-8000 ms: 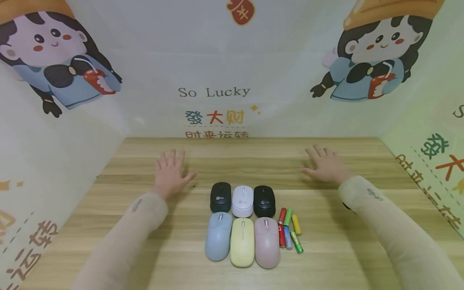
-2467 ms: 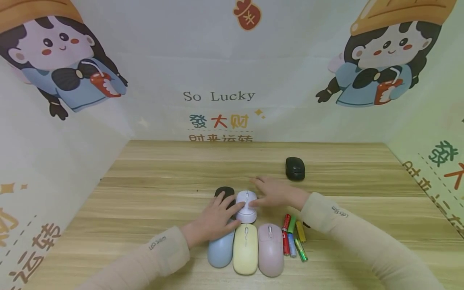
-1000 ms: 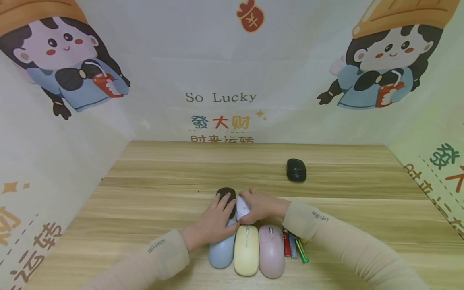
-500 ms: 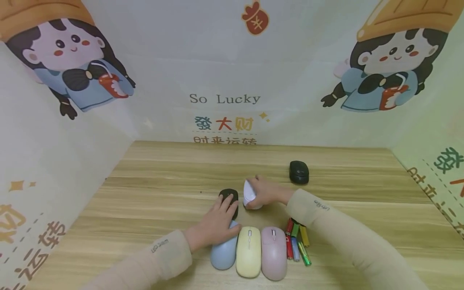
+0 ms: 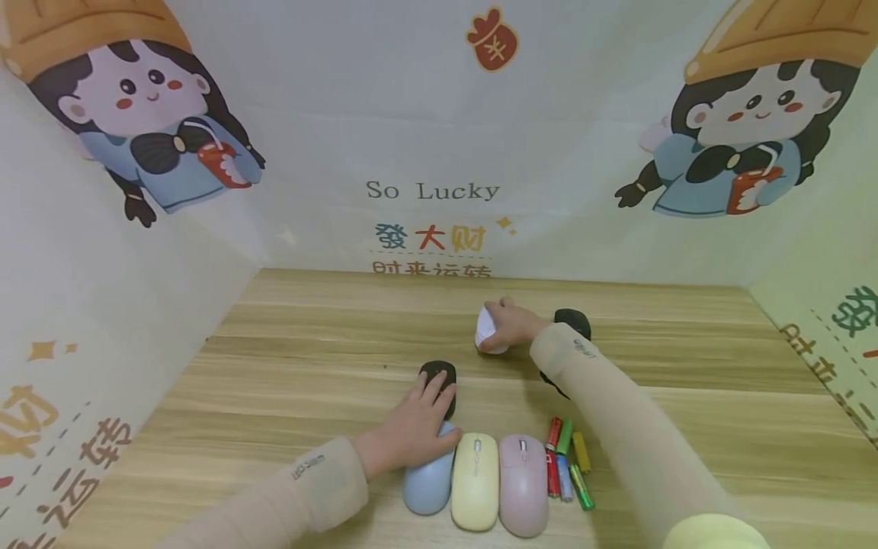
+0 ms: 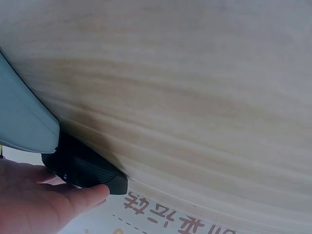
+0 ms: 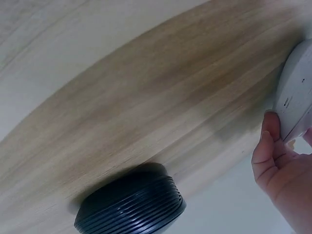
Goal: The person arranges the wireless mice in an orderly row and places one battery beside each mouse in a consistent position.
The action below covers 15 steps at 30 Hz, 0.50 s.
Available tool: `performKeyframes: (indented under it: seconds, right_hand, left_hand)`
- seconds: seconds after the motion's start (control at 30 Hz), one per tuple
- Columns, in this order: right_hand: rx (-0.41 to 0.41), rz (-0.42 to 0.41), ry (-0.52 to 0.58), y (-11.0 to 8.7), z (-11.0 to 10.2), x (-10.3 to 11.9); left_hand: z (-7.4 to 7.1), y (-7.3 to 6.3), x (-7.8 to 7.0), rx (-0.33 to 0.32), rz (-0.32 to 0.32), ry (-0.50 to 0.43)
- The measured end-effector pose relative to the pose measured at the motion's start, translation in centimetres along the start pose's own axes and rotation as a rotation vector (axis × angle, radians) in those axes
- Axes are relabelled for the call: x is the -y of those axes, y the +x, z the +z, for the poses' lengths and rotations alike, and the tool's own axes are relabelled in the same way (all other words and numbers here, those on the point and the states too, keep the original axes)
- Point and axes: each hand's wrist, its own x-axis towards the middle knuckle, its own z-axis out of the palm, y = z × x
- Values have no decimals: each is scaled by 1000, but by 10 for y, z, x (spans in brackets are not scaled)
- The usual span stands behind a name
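Observation:
My right hand (image 5: 513,324) grips a white computer mouse (image 5: 485,328) by its sides near the back of the table; the right wrist view shows the mouse's underside edge (image 7: 295,92) tilted toward the camera. Fingers of my left hand (image 5: 411,433) lie extended over a black mouse (image 5: 436,371), while its thumb reaches across the front of a blue mouse (image 5: 427,488). In the left wrist view, fingertips touch the black mouse (image 6: 83,163) beside the blue one (image 6: 24,112). Another black mouse (image 5: 573,320) stands at the back right, partly behind my right sleeve.
A yellow mouse (image 5: 475,484) and a pink mouse (image 5: 524,488) line up right of the blue one. Several small batteries (image 5: 564,479) in red, green, blue and yellow lie right of the pink mouse. A printed cloth (image 5: 432,137) rises behind the wooden table (image 5: 309,328).
One black mouse went from the front group to the back right. My right hand then took the white mouse and carried it back from the row. My left hand came onto the remaining black mouse.

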Motion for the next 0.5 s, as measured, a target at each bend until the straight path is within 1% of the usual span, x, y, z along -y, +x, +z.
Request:
performKeyframes:
  seconds: [0.13,0.3,0.4,0.5]
  right_hand:
    - [8,-17,38,8,3,-5]
    - [21,-46,96,12,3,-5]
    - [40,-32,113,13,3,-5]
    - [67,-1,117,13,3,-5]
  left_hand:
    - [0,0,-1,3,0,0]
    - [0,1,0,8,-14,13]
    - [1,1,0,13,-18,17]
    - [1,1,0,18,-17,18]
